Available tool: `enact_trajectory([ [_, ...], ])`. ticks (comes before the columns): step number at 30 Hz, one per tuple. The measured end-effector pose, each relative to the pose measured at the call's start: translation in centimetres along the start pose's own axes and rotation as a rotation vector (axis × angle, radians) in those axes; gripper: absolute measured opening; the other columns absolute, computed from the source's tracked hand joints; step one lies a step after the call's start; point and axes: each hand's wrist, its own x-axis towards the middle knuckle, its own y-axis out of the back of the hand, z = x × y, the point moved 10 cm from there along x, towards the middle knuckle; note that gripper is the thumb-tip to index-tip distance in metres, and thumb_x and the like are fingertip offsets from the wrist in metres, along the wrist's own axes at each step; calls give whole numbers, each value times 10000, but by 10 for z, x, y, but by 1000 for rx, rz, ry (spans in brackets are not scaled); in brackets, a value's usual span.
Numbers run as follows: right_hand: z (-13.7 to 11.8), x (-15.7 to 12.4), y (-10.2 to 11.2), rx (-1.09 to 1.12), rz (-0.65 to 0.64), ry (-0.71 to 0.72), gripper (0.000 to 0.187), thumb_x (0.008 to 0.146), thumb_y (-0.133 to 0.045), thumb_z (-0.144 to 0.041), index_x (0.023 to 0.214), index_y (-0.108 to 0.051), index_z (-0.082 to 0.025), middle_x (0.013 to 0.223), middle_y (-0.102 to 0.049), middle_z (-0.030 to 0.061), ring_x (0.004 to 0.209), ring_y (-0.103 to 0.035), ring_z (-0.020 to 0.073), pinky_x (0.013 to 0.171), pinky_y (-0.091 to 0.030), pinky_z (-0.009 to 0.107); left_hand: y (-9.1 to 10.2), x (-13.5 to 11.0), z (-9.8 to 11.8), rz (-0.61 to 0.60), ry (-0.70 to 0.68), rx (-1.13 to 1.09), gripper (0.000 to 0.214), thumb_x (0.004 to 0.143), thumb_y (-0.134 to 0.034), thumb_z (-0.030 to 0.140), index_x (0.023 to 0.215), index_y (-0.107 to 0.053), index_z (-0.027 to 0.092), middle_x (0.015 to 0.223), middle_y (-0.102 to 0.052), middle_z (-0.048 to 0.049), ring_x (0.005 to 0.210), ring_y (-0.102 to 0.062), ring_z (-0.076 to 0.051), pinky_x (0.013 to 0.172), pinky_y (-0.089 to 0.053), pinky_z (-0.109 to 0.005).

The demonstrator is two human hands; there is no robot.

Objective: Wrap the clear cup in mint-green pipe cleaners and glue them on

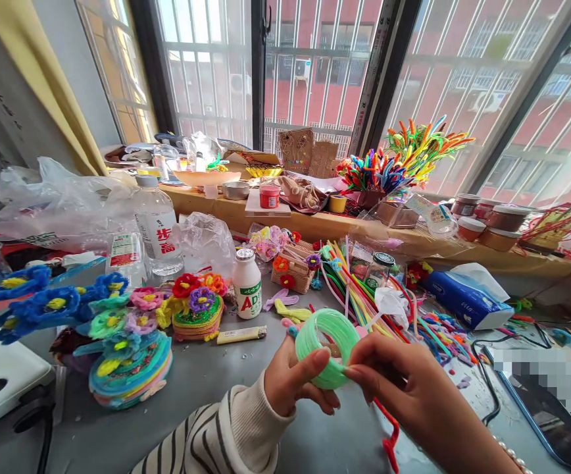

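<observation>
My left hand (293,378), in a striped sleeve, pinches a light green coiled pipe-cleaner ring (325,343) from the left, thumb on its outer wall. My right hand (404,382) grips the ring's lower right edge with thumb and fingers. The ring is held upright above the grey table (206,375). A red pipe cleaner (389,434) trails below my right hand. A pile of loose coloured pipe cleaners (364,283) lies just behind the ring.
Pipe-cleaner flower baskets (130,355) (197,313) stand at left, with blue flowers (43,303), a water bottle (158,227), a small white bottle (247,283) and a lighter (241,335). A tissue pack (466,299) lies at right. The window ledge (315,224) holds jars and pipe-cleaner bunches.
</observation>
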Motion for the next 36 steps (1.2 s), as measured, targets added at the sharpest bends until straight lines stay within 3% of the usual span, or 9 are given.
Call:
enact_trajectory([
  [11, 4, 3, -3, -33, -34, 27, 213, 797, -470, -350, 702, -531, -170, 524, -520, -32, 483, -445, 76, 457, -315, 173, 5, 4, -5, 10, -4, -44, 696, 483, -700, 545, 959, -401, 134, 600, -644, -36, 405, -592, -130, 357, -478, -183],
  [17, -1, 1, -2, -80, -28, 60, 228, 809, -448, -358, 707, -526, -170, 536, -520, -24, 488, -438, 81, 455, -325, 174, -2, 4, -6, -125, 18, -244, 634, 616, -575, 590, 1027, -467, 119, 757, -676, -94, 488, -638, -169, 423, -507, -229],
  [20, -5, 0, 0, -101, 6, 102, 213, 812, -451, -335, 698, -524, -170, 527, -514, -29, 477, -433, 76, 445, -323, 169, -2, 5, -10, -142, 38, -270, 591, 671, -527, 577, 1023, -492, 104, 710, -681, -100, 507, -645, -179, 450, -511, -243],
  [27, -9, -2, 0, -134, 35, 161, 206, 813, -457, -329, 697, -529, -176, 508, -528, -38, 449, -435, 67, 437, -331, 156, 6, 13, -21, -93, 53, -232, 746, 607, -555, 603, 1123, -393, 89, 627, -669, -102, 433, -620, -187, 378, -484, -239],
  [36, -22, -8, 3, -262, 96, 265, 199, 816, -467, -312, 680, -545, -189, 507, -534, -43, 438, -433, 65, 409, -331, 145, -5, 4, -3, -135, -21, -213, 589, 644, -566, 559, 1025, -473, 119, 670, -673, -84, 465, -632, -168, 406, -506, -224],
])
